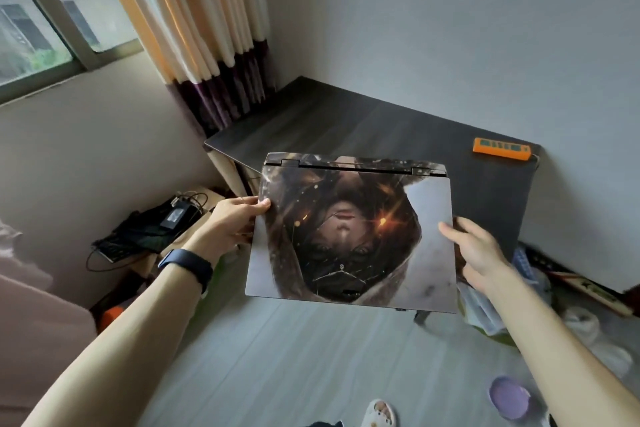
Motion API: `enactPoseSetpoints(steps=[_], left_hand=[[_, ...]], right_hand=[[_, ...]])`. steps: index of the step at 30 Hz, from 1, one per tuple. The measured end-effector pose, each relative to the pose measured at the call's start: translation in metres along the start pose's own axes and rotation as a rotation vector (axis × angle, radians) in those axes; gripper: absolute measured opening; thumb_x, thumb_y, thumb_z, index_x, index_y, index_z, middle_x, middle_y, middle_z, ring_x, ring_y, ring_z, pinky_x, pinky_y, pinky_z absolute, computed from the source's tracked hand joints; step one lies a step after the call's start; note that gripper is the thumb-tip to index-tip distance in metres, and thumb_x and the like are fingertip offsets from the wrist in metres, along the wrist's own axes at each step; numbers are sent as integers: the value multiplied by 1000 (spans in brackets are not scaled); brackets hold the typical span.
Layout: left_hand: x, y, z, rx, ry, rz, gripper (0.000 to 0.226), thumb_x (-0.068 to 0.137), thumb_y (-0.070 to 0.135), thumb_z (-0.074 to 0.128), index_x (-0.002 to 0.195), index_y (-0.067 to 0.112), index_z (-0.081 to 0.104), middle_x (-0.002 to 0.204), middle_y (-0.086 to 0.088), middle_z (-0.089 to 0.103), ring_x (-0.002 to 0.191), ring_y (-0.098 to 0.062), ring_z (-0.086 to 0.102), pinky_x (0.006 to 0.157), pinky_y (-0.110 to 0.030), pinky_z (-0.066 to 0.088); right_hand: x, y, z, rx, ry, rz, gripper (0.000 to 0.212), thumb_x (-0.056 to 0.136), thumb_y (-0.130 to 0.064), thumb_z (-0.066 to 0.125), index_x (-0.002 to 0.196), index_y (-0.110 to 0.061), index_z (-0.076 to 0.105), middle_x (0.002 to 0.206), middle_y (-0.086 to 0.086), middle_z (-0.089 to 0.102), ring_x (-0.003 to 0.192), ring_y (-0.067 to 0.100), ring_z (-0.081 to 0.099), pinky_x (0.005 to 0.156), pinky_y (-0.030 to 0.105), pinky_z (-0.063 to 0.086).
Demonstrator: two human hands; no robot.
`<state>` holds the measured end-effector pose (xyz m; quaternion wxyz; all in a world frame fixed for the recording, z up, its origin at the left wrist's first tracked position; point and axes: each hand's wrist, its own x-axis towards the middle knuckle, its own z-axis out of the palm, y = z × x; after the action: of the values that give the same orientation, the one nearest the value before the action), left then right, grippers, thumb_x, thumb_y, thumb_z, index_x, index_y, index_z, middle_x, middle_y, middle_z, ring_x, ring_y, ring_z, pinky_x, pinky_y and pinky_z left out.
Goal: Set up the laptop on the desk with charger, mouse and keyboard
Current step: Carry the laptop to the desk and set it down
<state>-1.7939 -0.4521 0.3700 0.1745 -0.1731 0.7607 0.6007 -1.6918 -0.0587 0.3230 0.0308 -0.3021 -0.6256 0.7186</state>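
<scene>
I carry a closed laptop (pixel 351 232) with a printed picture on its lid, held level in the air just in front of the dark desk (pixel 346 125). My left hand (pixel 235 222) grips its left edge, thumb on the lid. My right hand (pixel 474 250) grips its right edge. A black charger brick (pixel 178 213) with cables and a black keyboard (pixel 114 248) lie on a low box at the left. No mouse is visible.
An orange power strip (pixel 502 148) lies at the desk's far right by the wall. A striped curtain (pixel 194 28) hangs beside the desk's left corner. Clutter and bags (pixel 491 305) sit on the floor at the right; a purple lid (pixel 510 397) lies near my feet.
</scene>
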Motion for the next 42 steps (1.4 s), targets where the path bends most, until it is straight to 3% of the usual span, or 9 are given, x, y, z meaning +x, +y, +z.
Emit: enactPoseSetpoints(steps=[4,8,14,19,23,26,30,34,42], left_hand=[[65,37,16,-15,9,-29,27,85,29,77,111,25,71,101,-6,72,80,-21,67,55,-27,51],[146,61,26,-6,24,-54,29,86,26,77,114,20,70,91,-3,69,68,-17,63,55,-26,50],[303,93,54,75,-89,-158,35,88,26,75,119,16,64,98,-6,67,73,-21,63,57,-28,54],[404,103,77,132,-176,-261,23,87,27,76,105,17,66,93,-10,66,80,-27,61,73,-38,52],[465,96,98,208,-250,-335,20,87,27,75,97,12,67,92,-14,60,83,-26,50,68,-37,45],[499,88,119,262,-279,-384,25,88,26,74,100,5,66,89,-16,57,79,-25,48,70,-39,43],[529,87,152,329,-269,-368,27,90,22,71,109,2,67,80,-10,62,57,-20,55,58,-28,48],[542,79,172,371,-251,-397,21,91,22,71,108,11,66,95,-7,65,74,-16,58,64,-29,49],[580,77,194,449,-177,-381,29,84,33,77,108,16,73,101,-5,72,98,-28,68,87,-43,56]], right_hand=[[76,-32,27,-3,-22,38,27,95,-13,65,122,-16,66,106,-3,74,94,13,70,71,28,54],[150,-39,56,-48,-10,105,31,96,-16,66,126,-15,64,108,0,74,97,20,71,75,34,55],[247,-31,99,-65,132,250,38,97,-23,64,134,-19,57,119,3,71,105,23,67,75,37,50],[297,-26,126,-84,299,372,48,96,-25,65,142,-24,52,133,2,63,119,27,59,105,52,41],[317,-13,139,-59,403,493,50,95,-25,66,143,-25,51,135,4,62,120,28,57,94,48,39],[334,0,140,-49,469,568,49,95,-26,67,142,-26,52,137,6,61,124,30,56,100,51,42],[364,8,136,-37,519,630,49,95,-21,67,142,-23,53,138,6,60,122,28,57,94,45,46],[386,15,130,-28,547,662,47,94,-17,67,140,-19,57,135,8,62,114,25,59,88,41,46],[417,31,133,-51,590,722,46,94,-21,68,139,-20,57,135,7,61,123,29,56,100,46,47]])
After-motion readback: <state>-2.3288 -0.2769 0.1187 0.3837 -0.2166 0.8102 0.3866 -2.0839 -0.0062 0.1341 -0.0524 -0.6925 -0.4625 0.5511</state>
